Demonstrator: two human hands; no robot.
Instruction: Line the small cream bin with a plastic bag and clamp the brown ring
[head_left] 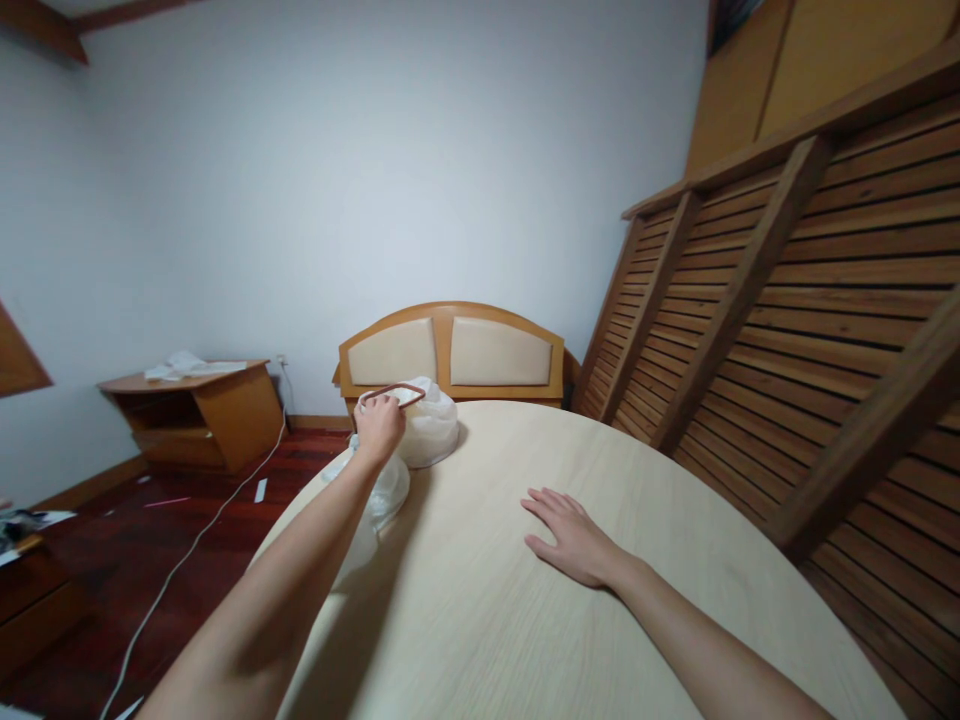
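My left hand [379, 425] is stretched far out over the left rim of a round pale wooden table [525, 620], its fingers closed round a thin brown loop handle [397, 391]. The handle stands above a white plastic bag [431, 425] resting on the tabletop. Under my left wrist lies a second bunched white bag [386, 495] at the table's edge. My right hand [570, 535] lies flat on the tabletop, fingers spread and pointing left, holding nothing.
A wooden headboard [450, 350] with two padded panels leans on the wall behind the table. A slatted bed frame [787, 300] stands tilted at the right. A low wooden desk [199, 410] is at the left; a white cable [187, 560] crosses the dark red floor.
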